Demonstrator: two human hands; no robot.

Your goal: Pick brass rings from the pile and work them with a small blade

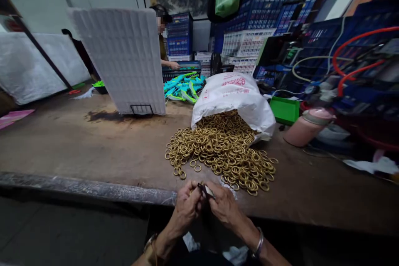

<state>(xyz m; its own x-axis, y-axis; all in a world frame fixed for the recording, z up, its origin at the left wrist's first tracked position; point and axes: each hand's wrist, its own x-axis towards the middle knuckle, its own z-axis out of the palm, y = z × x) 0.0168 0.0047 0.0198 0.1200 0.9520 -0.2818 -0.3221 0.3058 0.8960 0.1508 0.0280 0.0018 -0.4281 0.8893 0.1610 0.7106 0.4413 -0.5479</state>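
Just over the table's front edge, my two hands are close together. My left hand [188, 205] is closed, with a bit of gold showing at its fingers that looks like one of the rings. My right hand [227, 204] grips a small knife-like tool [207, 191] with a dark end and a pale part; the dark end meets the left fingertips. Beyond them lies a heap of gold rings [218, 147], spilling from the mouth of a white woven sack [232, 91] lying on its side. A few rings are loose at the heap's near edge.
On the wooden table [77, 145] a white ribbed panel [124, 58] stands upright at left. Behind are turquoise and lime pieces [183, 86] and another person [165, 50]. A green tray [284, 110], a pink bottle [308, 126] and red hoses [339, 58] are at right.
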